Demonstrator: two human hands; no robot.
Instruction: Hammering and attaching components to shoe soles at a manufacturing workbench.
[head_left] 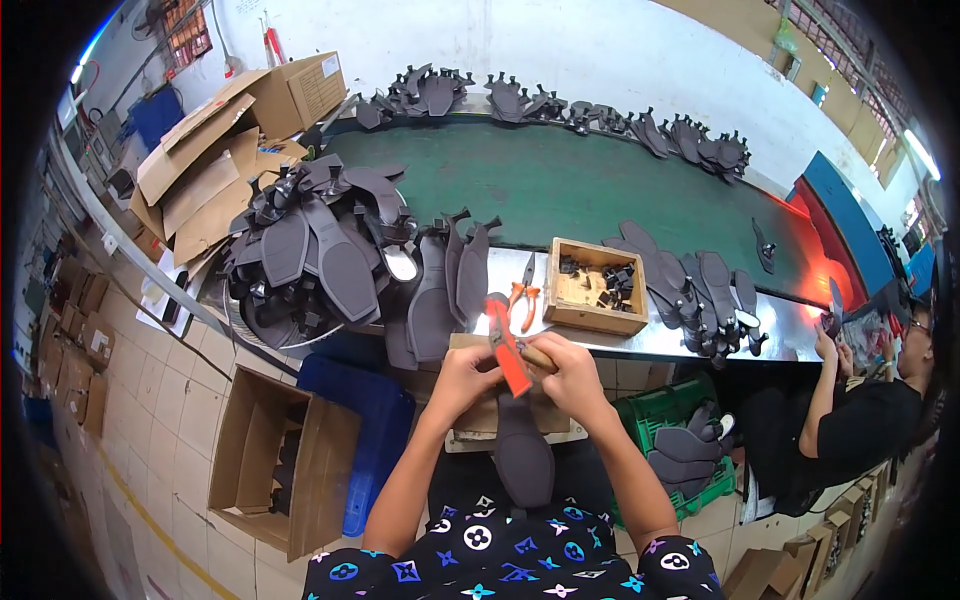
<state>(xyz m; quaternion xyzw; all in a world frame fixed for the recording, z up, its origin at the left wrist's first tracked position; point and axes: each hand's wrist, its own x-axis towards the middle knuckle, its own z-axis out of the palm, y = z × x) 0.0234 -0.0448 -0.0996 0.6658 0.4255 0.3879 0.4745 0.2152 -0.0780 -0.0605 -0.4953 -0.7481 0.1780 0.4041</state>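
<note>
My right hand [572, 372] is closed round the wooden handle of a hammer [511, 366], whose long red-orange head lies across the space between my hands. My left hand [466, 378] is closed at the heel end of a dark grey shoe sole [523, 455], its fingertips partly hidden by the hammer head. The sole's toe points toward me, over a pale work block [466, 437]. Just beyond my hands lie pliers [525, 296] with orange handles. To their right, a wooden box [597, 318] holds small black pieces.
Heeled soles fill a basket [238, 318] on the left; more soles [715, 290] lie right. A green conveyor belt [600, 185] runs behind. Below stand a cardboard box [330, 470], a blue bin [375, 420] and a green crate [715, 490]. A co-worker [860, 415] sits at right.
</note>
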